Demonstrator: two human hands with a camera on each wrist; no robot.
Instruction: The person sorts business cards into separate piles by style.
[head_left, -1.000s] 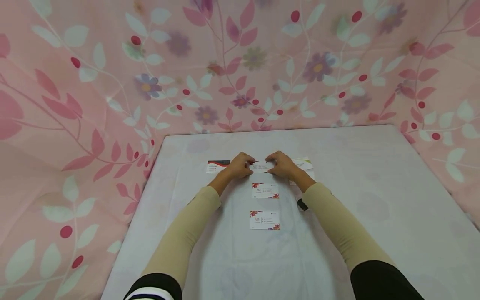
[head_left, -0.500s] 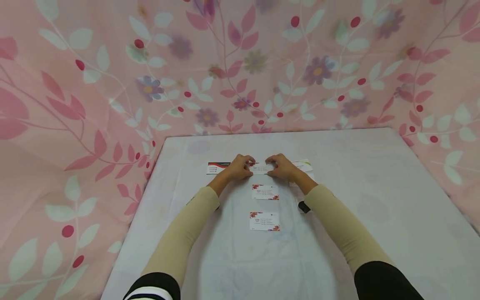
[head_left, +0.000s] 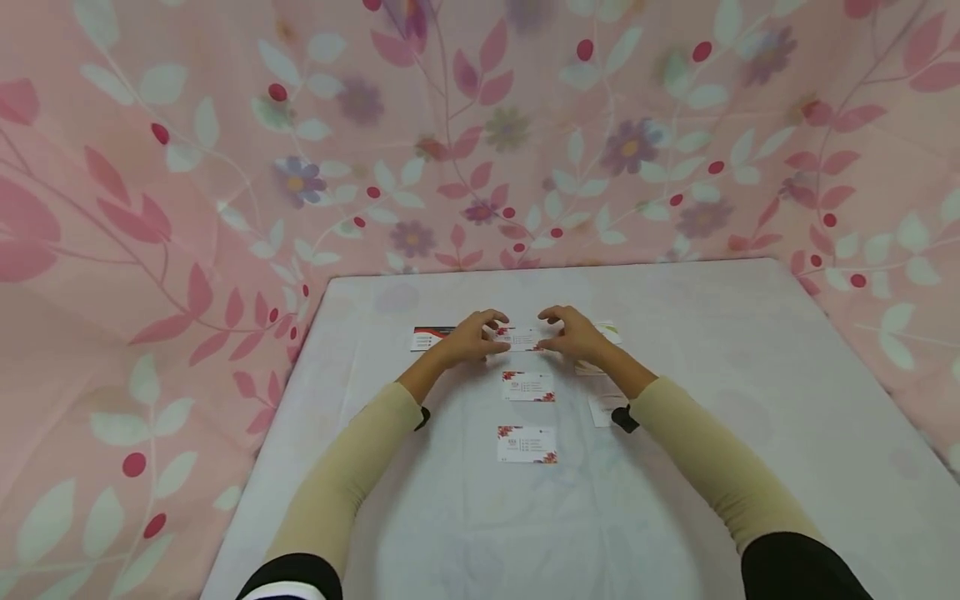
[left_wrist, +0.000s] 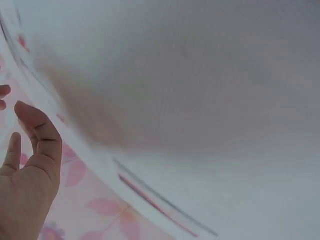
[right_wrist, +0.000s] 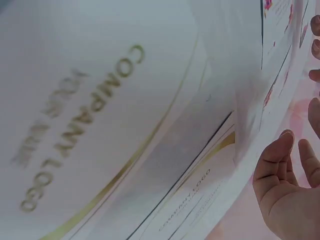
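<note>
A white business card [head_left: 522, 339] with red floral corners lies flat at the top of a column on the table. My left hand [head_left: 472, 337] is at its left end, thumb and fingers parted. My right hand [head_left: 576, 337] stands just off the right end, its thumb and fingers also spread apart. In the left wrist view, nothing shows between the left hand's [left_wrist: 30, 180] thumb and fingers. The right wrist view likewise shows a gap between the right hand's [right_wrist: 285, 195] thumb and fingers. Two matching floral cards, a middle one [head_left: 528, 387] and a nearer one [head_left: 527, 445], lie below.
Left of the column lies a red-and-black card [head_left: 431, 338], partly behind the left hand. Cards on the right, including a green-edged one [head_left: 609, 332] and a pale one [head_left: 602, 411], are partly covered by the right arm. A floral curtain [head_left: 480, 133] hangs behind the white-clothed table [head_left: 675, 300].
Both hands have loosened from the top card's ends, and the right hand has drawn slightly right. The forearms have spread outward, uncovering more of the pale card on the right.
</note>
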